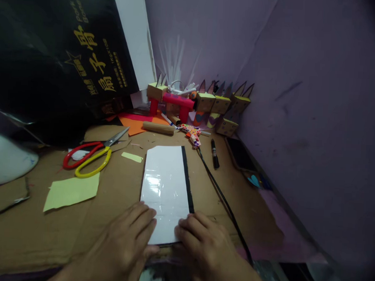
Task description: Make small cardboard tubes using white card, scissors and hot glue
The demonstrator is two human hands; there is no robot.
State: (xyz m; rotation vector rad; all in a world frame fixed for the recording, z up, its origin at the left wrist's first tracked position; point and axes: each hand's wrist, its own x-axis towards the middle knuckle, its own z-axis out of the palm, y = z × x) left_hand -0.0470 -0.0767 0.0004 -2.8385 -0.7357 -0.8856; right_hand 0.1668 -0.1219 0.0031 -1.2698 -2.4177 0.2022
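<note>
A white glossy cardboard piece (165,177) with a black strip (188,184) down its right side lies in front of me. My left hand (130,229) grips its near left edge, fingers together on top and the thumb low at the front edge. At the near right corner, my right hand (203,236) holds it with curled fingers; its thumb is hidden. Left of the piece are scissors (95,153) with one red and one yellow handle, a pale green paper (71,191) and a small green strip (132,156). To its right lies a black marker (214,154).
Behind stand cardboard figures with pointed ears (221,104) and red tubes (178,100). A patterned glue gun (192,134) trails a black cable (225,200) along the right. A phone (240,153) lies by the purple wall. A large black box (54,60) leans at left.
</note>
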